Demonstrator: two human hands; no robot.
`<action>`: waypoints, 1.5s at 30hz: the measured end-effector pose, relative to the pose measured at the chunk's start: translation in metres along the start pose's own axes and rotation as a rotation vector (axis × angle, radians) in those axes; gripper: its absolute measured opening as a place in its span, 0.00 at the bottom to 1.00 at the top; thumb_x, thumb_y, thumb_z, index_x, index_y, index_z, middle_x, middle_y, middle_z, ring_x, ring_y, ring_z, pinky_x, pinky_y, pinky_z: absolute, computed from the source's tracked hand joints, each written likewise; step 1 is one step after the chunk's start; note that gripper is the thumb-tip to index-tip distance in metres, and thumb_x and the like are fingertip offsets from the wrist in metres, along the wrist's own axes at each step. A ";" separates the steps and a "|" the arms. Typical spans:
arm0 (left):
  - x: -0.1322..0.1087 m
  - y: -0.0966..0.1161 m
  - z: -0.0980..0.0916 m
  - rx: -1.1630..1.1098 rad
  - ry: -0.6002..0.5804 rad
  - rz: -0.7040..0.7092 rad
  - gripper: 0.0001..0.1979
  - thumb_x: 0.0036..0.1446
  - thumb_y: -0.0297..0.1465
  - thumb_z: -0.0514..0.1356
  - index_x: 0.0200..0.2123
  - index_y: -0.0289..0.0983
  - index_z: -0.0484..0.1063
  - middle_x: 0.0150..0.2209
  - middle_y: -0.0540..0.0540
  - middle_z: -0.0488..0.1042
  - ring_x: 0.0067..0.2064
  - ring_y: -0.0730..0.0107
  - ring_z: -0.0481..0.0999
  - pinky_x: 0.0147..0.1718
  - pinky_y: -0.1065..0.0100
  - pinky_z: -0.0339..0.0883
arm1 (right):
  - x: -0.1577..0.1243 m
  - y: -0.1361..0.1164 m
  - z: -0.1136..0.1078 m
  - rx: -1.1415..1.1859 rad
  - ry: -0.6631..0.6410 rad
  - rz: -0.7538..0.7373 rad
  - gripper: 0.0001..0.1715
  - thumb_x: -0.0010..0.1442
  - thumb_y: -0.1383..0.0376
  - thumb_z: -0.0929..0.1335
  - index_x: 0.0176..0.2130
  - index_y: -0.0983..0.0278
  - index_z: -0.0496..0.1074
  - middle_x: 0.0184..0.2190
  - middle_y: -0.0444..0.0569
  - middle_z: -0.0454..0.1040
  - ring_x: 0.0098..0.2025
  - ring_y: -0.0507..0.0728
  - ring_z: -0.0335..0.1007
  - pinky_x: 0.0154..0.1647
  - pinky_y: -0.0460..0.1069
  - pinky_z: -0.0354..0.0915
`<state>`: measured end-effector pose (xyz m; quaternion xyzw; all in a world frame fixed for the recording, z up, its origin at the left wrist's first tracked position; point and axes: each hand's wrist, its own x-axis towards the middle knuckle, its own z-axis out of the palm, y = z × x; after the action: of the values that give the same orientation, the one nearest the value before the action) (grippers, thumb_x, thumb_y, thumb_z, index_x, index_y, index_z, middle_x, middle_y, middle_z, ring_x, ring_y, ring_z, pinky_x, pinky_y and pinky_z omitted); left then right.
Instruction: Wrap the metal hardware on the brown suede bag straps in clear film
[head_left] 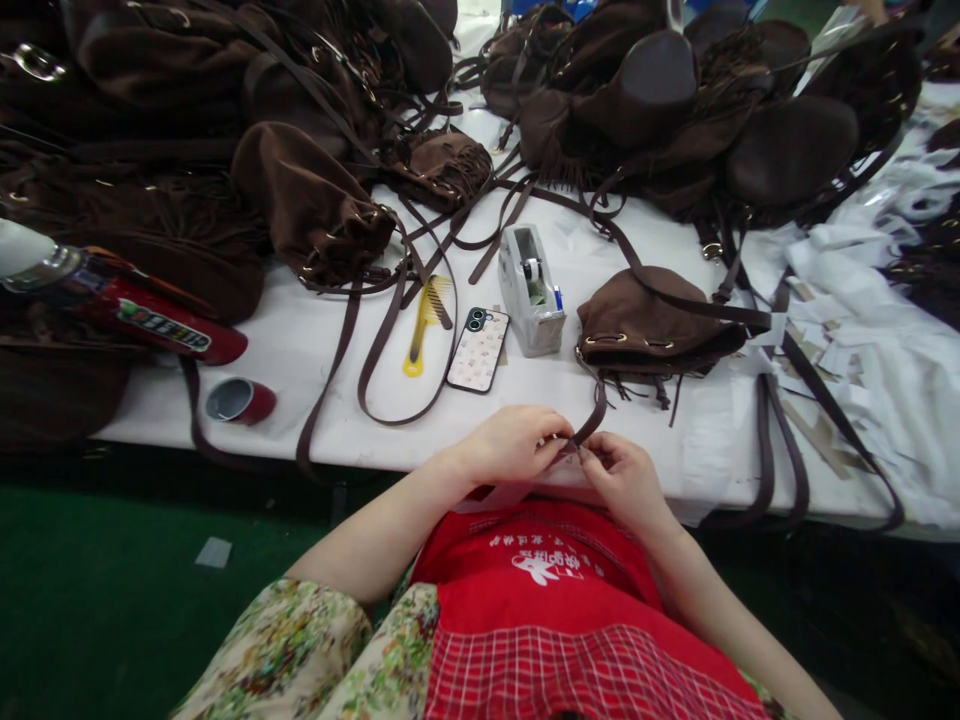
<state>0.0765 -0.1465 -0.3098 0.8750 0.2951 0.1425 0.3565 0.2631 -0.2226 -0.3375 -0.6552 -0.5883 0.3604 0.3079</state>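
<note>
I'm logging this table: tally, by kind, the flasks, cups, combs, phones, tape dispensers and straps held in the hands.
Flask: 1
Cup: 1
Comb: 1
Phone: 1
Tape dispenser: 1
Held strap: 1
Total: 6

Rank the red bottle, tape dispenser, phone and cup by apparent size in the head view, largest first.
Red bottle, cut off by the frame
Tape dispenser
Phone and cup: too alike to rank
</note>
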 end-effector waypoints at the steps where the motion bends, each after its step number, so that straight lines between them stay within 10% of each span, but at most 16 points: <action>1: 0.002 0.001 -0.001 0.073 -0.027 0.010 0.11 0.59 0.28 0.53 0.42 0.38 0.74 0.39 0.45 0.77 0.39 0.64 0.76 0.39 0.68 0.67 | 0.001 0.000 -0.001 -0.009 -0.004 0.005 0.07 0.56 0.63 0.65 0.28 0.63 0.71 0.24 0.46 0.72 0.26 0.54 0.67 0.27 0.47 0.61; 27: 0.013 0.012 -0.010 0.435 -0.159 0.160 0.03 0.58 0.27 0.57 0.34 0.35 0.70 0.33 0.46 0.74 0.33 0.65 0.75 0.31 0.67 0.67 | 0.004 0.012 -0.006 0.066 -0.084 0.070 0.09 0.55 0.62 0.64 0.28 0.64 0.70 0.23 0.45 0.71 0.26 0.53 0.65 0.28 0.47 0.60; 34: 0.021 0.005 -0.003 0.329 -0.070 0.040 0.10 0.62 0.30 0.51 0.35 0.36 0.71 0.35 0.46 0.75 0.35 0.66 0.75 0.34 0.68 0.67 | 0.014 0.013 -0.008 0.426 -0.178 0.233 0.16 0.54 0.54 0.67 0.27 0.64 0.69 0.20 0.44 0.69 0.22 0.51 0.62 0.24 0.47 0.59; 39: 0.007 -0.007 -0.001 0.244 -0.004 -0.108 0.13 0.64 0.30 0.49 0.38 0.37 0.74 0.38 0.45 0.77 0.39 0.66 0.75 0.39 0.67 0.67 | 0.018 0.014 -0.001 0.460 -0.211 0.295 0.20 0.51 0.50 0.68 0.25 0.65 0.70 0.19 0.45 0.69 0.20 0.51 0.61 0.22 0.46 0.58; 45: -0.015 0.007 -0.007 0.275 -0.104 0.069 0.11 0.61 0.30 0.54 0.45 0.41 0.71 0.42 0.47 0.73 0.40 0.68 0.74 0.39 0.69 0.67 | 0.019 0.011 -0.004 0.449 -0.262 0.237 0.20 0.52 0.50 0.67 0.25 0.65 0.72 0.19 0.46 0.70 0.21 0.51 0.64 0.23 0.46 0.62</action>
<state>0.0642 -0.1557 -0.3003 0.9313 0.2628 0.0673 0.2430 0.2732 -0.2048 -0.3470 -0.5828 -0.4478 0.5966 0.3222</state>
